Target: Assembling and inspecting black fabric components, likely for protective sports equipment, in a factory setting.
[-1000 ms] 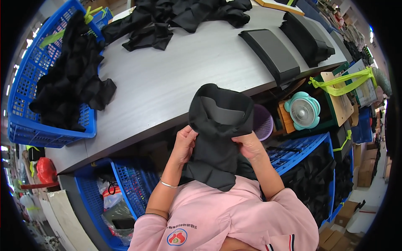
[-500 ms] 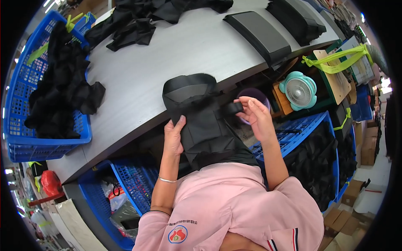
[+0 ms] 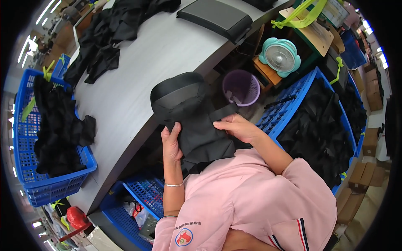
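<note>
Between my hands is a black fabric piece [image 3: 201,129] with a broad, curved band at its far end and a smoother grey panel [image 3: 178,96] inside that curve. My left hand [image 3: 171,142] grips its left edge, thumb on top. On the opposite side, my right hand [image 3: 238,126] pinches the right edge, its thumb lying on the fabric. A short black strap [image 3: 224,111] sticks out just beyond the right fingers. The near end of the piece rests against my body, and its underside is hidden.
Black fabric pieces [image 3: 111,33] and stacked black-and-grey panels [image 3: 215,16] lie on the grey table [image 3: 130,79]. Blue crates stand left [image 3: 58,186] and right [image 3: 289,111], both holding black fabric. A purple bin [image 3: 253,90] and a turquoise fan [image 3: 279,57] are beyond my right hand.
My right hand has come down from holding the strap out to the side and now grips the piece's right edge. My left hand keeps its hold. The whole view has turned.
</note>
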Demonstrator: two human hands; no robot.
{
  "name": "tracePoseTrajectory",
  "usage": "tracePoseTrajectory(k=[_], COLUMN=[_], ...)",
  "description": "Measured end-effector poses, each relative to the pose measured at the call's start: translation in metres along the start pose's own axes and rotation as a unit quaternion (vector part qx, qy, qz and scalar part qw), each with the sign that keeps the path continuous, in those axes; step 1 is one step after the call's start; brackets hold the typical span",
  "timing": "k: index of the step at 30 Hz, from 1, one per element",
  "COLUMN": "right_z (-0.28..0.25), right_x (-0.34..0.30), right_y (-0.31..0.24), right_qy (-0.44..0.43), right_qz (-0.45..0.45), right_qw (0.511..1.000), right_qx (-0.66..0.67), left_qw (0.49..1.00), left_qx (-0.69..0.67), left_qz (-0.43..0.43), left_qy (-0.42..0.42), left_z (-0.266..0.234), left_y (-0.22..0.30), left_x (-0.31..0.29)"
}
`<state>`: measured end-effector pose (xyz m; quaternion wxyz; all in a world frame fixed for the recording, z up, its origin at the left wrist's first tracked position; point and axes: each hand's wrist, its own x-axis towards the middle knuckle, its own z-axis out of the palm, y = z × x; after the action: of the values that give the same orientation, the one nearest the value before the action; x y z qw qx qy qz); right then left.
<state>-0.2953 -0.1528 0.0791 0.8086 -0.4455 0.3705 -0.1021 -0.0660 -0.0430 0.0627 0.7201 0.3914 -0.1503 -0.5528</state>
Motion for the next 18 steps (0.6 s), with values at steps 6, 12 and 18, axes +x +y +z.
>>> tracePoseTrajectory(k=[6, 12, 18], right_z=[0.012, 0.008, 0.017], right_x=[0.02, 0.041, 0.049], right_y=[-0.006, 0.001, 0.022], right_qy=[0.0, 0.091, 0.13], right_qz=[-0.14, -0.218, -0.248], right_qw=[0.982, 0.97, 0.944], right_qx=[0.124, -0.06, -0.174], left_qw=[0.998, 0.987, 0.964], left_qx=[0.01, 0.128, 0.2], left_qz=[-0.048, -0.032, 0.019], left_qy=[0.04, 0.088, 0.176], left_z=[0.011, 0.031, -0.003], left_y=[-0.004, -0.011, -0.025], left_x=[0.001, -0.018, 0.004])
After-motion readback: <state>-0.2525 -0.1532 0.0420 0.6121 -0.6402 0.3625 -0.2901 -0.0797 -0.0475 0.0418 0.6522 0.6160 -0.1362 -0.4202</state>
